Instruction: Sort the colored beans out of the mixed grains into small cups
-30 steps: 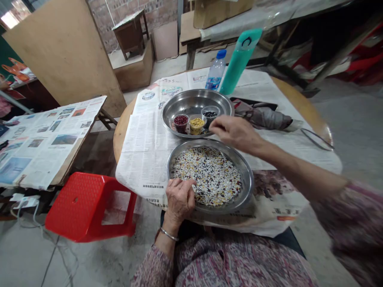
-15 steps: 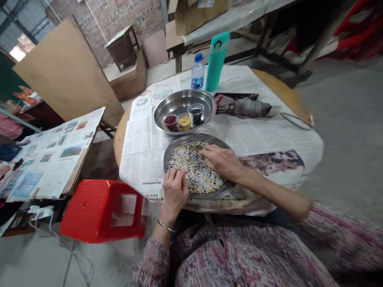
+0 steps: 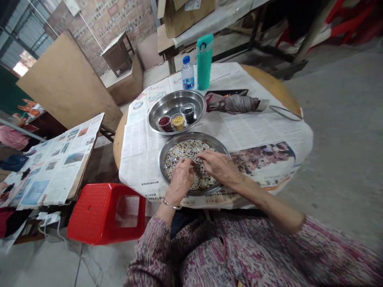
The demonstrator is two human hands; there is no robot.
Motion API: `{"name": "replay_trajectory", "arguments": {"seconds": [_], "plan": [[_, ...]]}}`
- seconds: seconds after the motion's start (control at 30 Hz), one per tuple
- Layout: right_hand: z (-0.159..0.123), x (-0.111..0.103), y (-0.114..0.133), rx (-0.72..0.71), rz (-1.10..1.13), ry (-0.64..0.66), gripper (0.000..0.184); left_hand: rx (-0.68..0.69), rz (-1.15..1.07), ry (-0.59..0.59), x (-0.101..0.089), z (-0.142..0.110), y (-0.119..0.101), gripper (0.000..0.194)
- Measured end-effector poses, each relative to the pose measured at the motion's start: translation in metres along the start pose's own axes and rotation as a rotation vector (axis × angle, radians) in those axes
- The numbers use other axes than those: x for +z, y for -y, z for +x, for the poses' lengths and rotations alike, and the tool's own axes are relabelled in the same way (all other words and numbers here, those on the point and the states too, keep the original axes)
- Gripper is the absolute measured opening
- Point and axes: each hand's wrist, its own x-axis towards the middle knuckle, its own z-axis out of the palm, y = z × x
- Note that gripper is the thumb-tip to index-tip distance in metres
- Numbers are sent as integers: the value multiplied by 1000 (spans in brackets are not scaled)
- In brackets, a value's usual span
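Observation:
A shallow steel basin [image 3: 162, 164] at the table's near edge holds a mix of white, black, yellow and dark red grains and beans [image 3: 184, 149]. Over its left part is my left hand [image 3: 181, 177], fingers curled together just above the grains. From the right comes my right hand [image 3: 220, 167], thumb and fingers pinched close to the left fingertips. Anything between the fingers is too small to make out. Behind stands a second steel basin [image 3: 157, 108] with three clear cups: red beans [image 3: 165, 123], yellow beans [image 3: 178, 122] and black beans [image 3: 188, 114].
Newspaper [image 3: 137, 151] covers the round table. A water bottle [image 3: 188, 73], a teal bottle [image 3: 204, 61] and a folded grey umbrella [image 3: 239, 104] are at the back. A red stool [image 3: 92, 213] stands left, beside another newspaper-covered table [image 3: 64, 159]. A person in pink [image 3: 12, 135] is far left.
My left hand has moved right and inward over the basin, bringing its fingertips near those of my right hand. The white grains look more mixed with the colours. The view has shifted slightly.

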Motion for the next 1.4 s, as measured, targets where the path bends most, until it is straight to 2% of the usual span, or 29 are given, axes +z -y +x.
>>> {"name": "replay_trajectory", "arguments": {"seconds": [0.07, 0.13, 0.23, 0.3, 0.4, 0.5, 0.6, 0.7, 0.83, 0.87, 0.93, 1.0, 1.07, 1.2, 1.3, 1.4], "plan": [[-6, -5, -2, 29, -25, -52, 40, 72, -52, 38, 2, -7, -6, 26], [-12, -9, -4, 24, -43, -42, 41, 153, -63, 99, 1, -14, -12, 21], [-19, -10, -4, 8, -26, -32, 38, 279, 15, 204, 0, -14, -18, 17], [-20, -8, -3, 18, -13, -58, 37, 314, 96, 222, 2, -7, -19, 19], [-19, -6, -1, 32, -6, -110, 38, 288, 184, 155, 4, 10, -15, 31], [-18, -6, 0, 36, -16, -131, 39, 239, 216, 120, 2, 24, -7, 31], [-18, -6, 1, 39, -26, -121, 37, 154, 215, 110, -7, 31, 4, 36], [-18, -5, 2, 44, -2, -141, 34, 88, 203, 35, -17, 31, 13, 42], [-19, -4, 1, 52, 97, -254, 33, 46, 269, -66, -23, 35, 13, 29], [-20, -4, 1, 58, 131, -292, 33, 23, 290, -62, -22, 39, 12, 36], [-22, -4, 1, 76, 198, -353, 34, -20, 312, -27, -16, 48, 7, 58], [-24, -3, 0, 104, 249, -383, 35, -30, 307, 8, -7, 58, 1, 69], [-25, -4, 0, 136, 281, -404, 36, 22, 265, 41, 1, 68, -4, 62], [-27, -3, -1, 158, 308, -455, 35, 206, 94, 174, 9, 75, -13, 23], [-27, 0, -2, 157, 314, -470, 35, 294, 34, 267, 0, 64, -15, 21], [-27, 6, -6, 96, 340, -557, 33, 318, 15, 376, -20, 41, -13, 22]]}}
